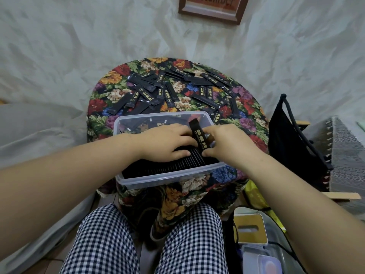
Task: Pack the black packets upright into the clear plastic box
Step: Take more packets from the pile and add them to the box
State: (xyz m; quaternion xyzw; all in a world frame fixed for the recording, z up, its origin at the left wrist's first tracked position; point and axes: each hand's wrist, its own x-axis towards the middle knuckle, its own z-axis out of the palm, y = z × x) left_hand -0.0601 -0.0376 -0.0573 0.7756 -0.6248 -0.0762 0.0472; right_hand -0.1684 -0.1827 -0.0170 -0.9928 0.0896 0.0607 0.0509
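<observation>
Just between left hand (167, 143) and right hand (227, 145) — black packet (198, 135).

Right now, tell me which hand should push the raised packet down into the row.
Probably right: the right hand pinches the raised packet, while the left hand rests on the packed row.

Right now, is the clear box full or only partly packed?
Partly packed. Upright black packets fill the clear plastic box's near part; the far part holds only a few loose ones.
</observation>
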